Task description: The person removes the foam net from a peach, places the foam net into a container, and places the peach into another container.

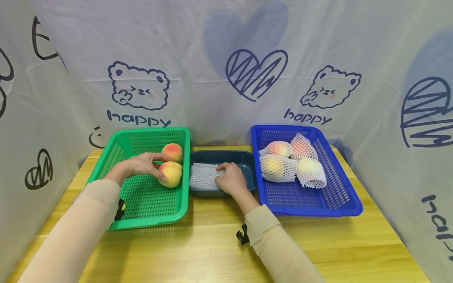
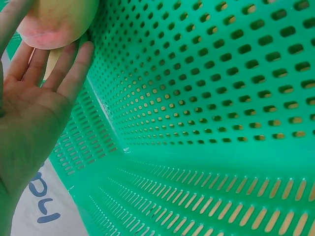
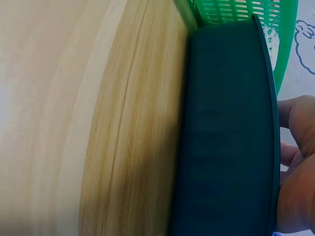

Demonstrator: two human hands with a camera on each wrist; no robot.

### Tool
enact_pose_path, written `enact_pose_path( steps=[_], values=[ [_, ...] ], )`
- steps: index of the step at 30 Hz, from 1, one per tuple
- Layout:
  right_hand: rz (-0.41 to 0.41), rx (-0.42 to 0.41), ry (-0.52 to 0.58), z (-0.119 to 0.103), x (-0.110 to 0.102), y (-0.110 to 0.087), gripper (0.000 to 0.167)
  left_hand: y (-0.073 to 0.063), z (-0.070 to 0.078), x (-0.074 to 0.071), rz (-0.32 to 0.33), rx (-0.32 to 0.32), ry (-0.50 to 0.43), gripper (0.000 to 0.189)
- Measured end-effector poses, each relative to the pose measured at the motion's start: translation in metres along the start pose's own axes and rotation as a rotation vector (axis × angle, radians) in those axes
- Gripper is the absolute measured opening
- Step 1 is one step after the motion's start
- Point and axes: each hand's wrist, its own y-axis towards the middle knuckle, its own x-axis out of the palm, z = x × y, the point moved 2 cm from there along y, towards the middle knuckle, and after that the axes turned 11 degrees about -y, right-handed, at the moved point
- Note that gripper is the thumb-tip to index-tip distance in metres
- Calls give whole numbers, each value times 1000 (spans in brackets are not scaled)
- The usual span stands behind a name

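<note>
- Beige sleeves [image 1: 283, 243] lie nearest the camera, slanting inward from the lower left and bottom centre of the frame.
- White cloth [image 1: 198, 94] with blue hearts, bears and "happy" lettering fills the upper frame and both sides.
- Wooden table [image 1: 205, 251] spans the lower part.
- Blue basket [image 1: 311, 211] sits right of centre, holding four wrapped fruits [image 1: 274, 169] in white mesh toward its upper part.
- Green basket [image 1: 148, 225] sits left of centre.
- Dark tray [image 1: 249, 155] stands between the baskets, at mid-frame.
- Left hand [image 1: 141, 163] reaches into the green basket; its thumb and slightly parted fingers grip the front peach from opposite sides.
- Right hand [image 1: 231, 179] reaches into the tray, fingers bent down onto the white foam nets; whether they pinch one, I cannot tell.
- Foam nets [image 1: 203, 177] lie flat in the tray's left part.
- Front peach [image 1: 172, 175], yellow with a red blush, is near the green basket's right wall, left of mid-frame.
- Rear peach [image 1: 173, 151], redder on top, sits just above it in the frame.
</note>
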Motion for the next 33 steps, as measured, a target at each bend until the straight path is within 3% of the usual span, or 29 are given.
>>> enact_pose_path(
  steps=[14,18,23,28,33],
  values=[
    [168,-83,158,-6,-6,-5,22,-5,11,-1,3,11,79,79],
    [228,-107,187,-10,-12,-7,20,-8,18,-4,-10,16,69,78],
    [240,-140,269,-15,-21,-15,18,-16,32,-11,-7,53,34,72],
    [271,-187,334,-18,-35,-26,18,-29,49,-19,74,98,-3,63],
    [320,-241,352,-16,-53,-37,21,-50,65,-22,171,159,-37,58]
  ],
)
